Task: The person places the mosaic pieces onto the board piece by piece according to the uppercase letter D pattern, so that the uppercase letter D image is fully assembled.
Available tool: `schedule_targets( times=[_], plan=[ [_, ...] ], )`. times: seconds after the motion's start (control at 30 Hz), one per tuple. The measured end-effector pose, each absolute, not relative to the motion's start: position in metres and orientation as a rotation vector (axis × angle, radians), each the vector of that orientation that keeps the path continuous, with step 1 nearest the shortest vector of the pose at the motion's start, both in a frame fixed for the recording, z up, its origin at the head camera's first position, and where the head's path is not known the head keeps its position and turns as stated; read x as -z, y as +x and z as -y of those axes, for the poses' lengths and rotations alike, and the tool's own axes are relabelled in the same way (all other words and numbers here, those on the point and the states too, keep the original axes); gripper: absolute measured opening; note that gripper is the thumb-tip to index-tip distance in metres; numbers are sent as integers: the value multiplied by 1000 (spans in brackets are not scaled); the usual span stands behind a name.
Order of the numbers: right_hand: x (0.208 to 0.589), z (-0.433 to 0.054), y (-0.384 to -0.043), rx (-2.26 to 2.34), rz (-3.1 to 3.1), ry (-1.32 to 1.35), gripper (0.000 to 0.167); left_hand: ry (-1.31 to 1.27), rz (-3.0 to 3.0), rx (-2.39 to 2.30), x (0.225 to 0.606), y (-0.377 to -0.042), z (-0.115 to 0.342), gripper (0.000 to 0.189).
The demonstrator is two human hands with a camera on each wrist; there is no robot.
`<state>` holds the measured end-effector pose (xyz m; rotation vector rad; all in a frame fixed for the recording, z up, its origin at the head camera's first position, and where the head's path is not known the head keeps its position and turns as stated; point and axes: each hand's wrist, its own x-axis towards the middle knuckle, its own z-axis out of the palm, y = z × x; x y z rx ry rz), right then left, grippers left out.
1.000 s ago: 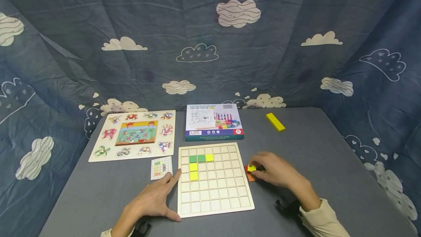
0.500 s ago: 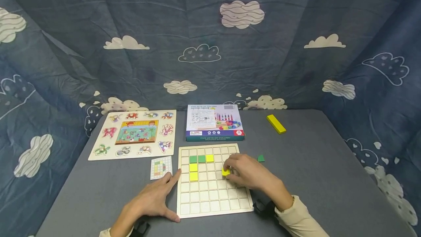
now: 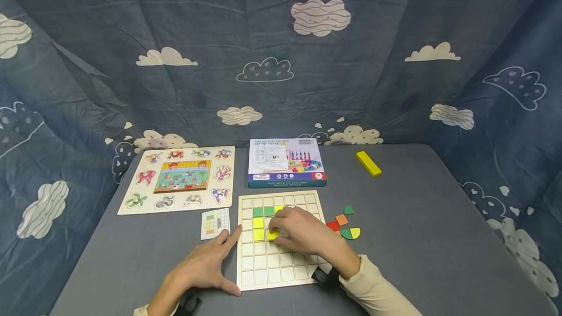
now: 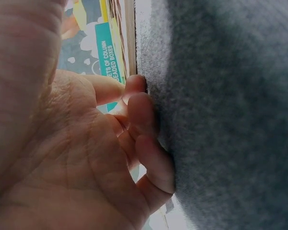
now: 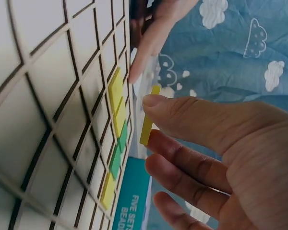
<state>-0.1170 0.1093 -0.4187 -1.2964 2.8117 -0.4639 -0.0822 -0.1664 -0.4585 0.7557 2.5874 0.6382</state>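
My right hand hovers over the wooden grid board and pinches a yellow square tile between thumb and index finger. In the right wrist view a gap shows between that tile and the board. Two green tiles and several yellow tiles sit in cells at the board's upper left; my right fingers partly cover one yellow tile. Along the board's left edge lies my left hand, thumb and index finger spread and touching the rim. A small pattern card lies beyond its fingers.
Right of the board lie loose pieces: a green one, an orange one, a red one and a yellow-green pair. Behind are a puzzle board, a printed box and a yellow bar.
My right hand has carried the yellow tile leftward from the loose pieces to over the board, uncovering those pieces. My left hand has stayed at the board's left edge.
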Motion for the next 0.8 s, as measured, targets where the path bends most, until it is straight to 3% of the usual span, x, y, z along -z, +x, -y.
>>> schedule_targets(
  times=[0.67, 0.8],
  plan=[
    [441, -68, -99, 263, -2889, -1299, 4, 729, -2602, -620, 460, -80, 166, 138],
    [443, -67, -99, 353, -2868, -1260, 8, 731, -2604, -629, 461, -81, 166, 138]
  ],
)
